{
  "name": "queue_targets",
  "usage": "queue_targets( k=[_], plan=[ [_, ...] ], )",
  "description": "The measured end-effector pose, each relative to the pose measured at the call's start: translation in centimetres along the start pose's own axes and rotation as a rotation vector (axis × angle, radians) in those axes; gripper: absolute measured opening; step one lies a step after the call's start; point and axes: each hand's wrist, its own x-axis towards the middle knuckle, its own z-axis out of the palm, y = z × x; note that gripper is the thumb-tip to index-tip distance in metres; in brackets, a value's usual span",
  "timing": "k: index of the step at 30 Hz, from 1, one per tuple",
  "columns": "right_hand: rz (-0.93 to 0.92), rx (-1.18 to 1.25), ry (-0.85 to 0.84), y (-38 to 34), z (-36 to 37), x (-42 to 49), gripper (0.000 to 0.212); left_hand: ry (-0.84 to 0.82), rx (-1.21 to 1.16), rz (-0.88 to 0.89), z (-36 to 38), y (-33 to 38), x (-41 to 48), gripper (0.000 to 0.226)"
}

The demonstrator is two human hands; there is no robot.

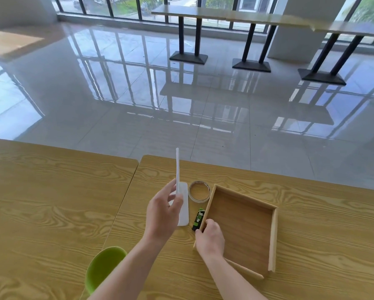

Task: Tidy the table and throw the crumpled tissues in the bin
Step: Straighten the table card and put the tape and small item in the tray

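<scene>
My left hand (163, 215) holds a thin white flat thing (177, 169) upright and edge-on above the wooden table (311, 213); I cannot tell what it is. Under it a white flat oblong object (184, 213) lies on the table. My right hand (209, 238) grips the left wall of a shallow, empty wooden tray (273, 234). A roll of tape (199, 191) lies just beyond the tray's far-left corner. A small black and green item (198, 218) rests between the white object and the tray. No crumpled tissue or bin shows.
A second wooden table (52, 202) adjoins on the left with a narrow gap between. A green chair back (105, 267) pokes up through that gap near me. Beyond lie a glossy tiled floor (138, 105) and high tables (225, 16) by the windows.
</scene>
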Motion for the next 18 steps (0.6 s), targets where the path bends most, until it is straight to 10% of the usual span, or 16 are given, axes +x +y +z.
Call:
queue_targets(
  k=[18],
  plan=[
    [-0.009,0.049,-0.101,-1.9,0.1,2.2,0.035,0.018,-0.109,0.049,-2.1,-1.2,2.1,0.041]
  ],
)
